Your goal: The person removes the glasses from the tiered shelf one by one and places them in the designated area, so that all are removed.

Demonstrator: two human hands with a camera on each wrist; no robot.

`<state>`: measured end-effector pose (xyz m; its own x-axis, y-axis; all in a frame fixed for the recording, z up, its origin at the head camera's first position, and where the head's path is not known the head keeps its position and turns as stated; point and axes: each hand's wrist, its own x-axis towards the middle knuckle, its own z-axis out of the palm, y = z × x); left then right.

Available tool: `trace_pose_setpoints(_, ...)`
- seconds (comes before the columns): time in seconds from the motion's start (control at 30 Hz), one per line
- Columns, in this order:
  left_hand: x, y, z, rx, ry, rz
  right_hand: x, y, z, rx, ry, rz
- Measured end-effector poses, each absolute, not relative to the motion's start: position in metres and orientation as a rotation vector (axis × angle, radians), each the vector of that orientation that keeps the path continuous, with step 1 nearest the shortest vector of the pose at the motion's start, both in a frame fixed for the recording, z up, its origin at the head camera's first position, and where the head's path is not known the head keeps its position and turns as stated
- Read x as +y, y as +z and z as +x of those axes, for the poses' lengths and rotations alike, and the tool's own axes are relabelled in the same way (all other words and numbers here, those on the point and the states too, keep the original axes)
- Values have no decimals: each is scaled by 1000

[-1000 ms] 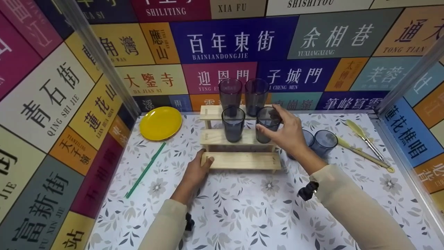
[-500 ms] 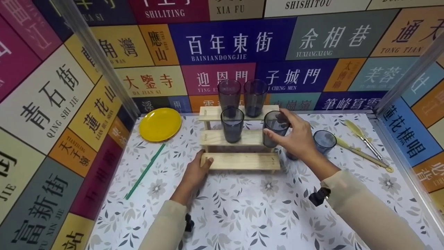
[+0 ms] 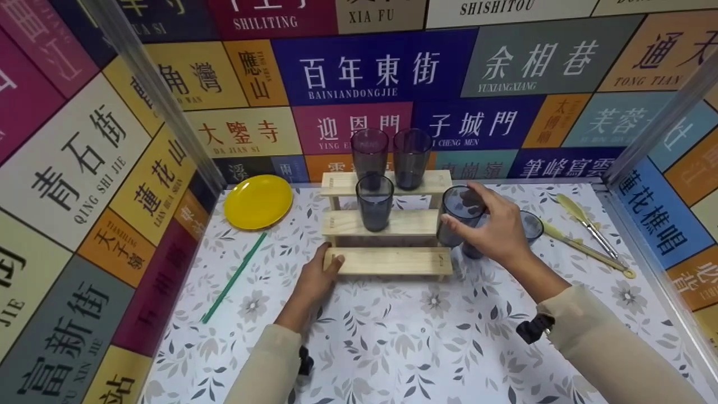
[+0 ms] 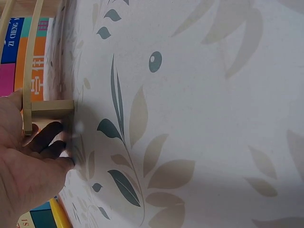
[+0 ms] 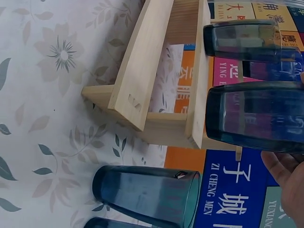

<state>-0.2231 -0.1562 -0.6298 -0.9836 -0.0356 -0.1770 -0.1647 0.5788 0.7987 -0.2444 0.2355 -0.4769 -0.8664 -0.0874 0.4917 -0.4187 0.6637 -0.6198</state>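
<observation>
My right hand [image 3: 499, 227] grips a dark, clear drinking glass [image 3: 461, 207] with the thumb in front and fingers behind. This glass is upright, at the right end of the middle step of a three-step wooden rack [image 3: 390, 261]; in the right wrist view its base [image 5: 214, 116] is level with that step's end. My left hand [image 3: 314, 275] holds the left end of the lowest step, thumb on top; the left wrist view shows its fingers [image 4: 47, 137] beyond the board. Another glass [image 3: 374, 207] stands on the middle step. Two taller-looking glasses [image 3: 412, 160] stand on the top step.
Right of the rack, two glasses stand on the table: one [image 3: 473, 251] partly behind the held glass, another [image 3: 532, 224] partly behind my hand. Farther right lie yellow-ended tongs [image 3: 589, 247]. A yellow plate [image 3: 258, 202] and a green stick [image 3: 234, 278] lie at left. Printed walls enclose the table.
My right hand has lifted the glass from the right of the middle step and carried it right, past the step's end. The left hand stays on the rack.
</observation>
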Motion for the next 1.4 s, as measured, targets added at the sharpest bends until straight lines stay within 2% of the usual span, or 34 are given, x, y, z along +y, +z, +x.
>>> trace_pose_setpoints(0.53,-156,-629,-222,2615,1418,-195,267,-485,-232,-2479,1022,334)
trace_pose_setpoints(1.4,-156,-626,-221,2632,1418,-168,302,-520,-209,-2543,987,300)
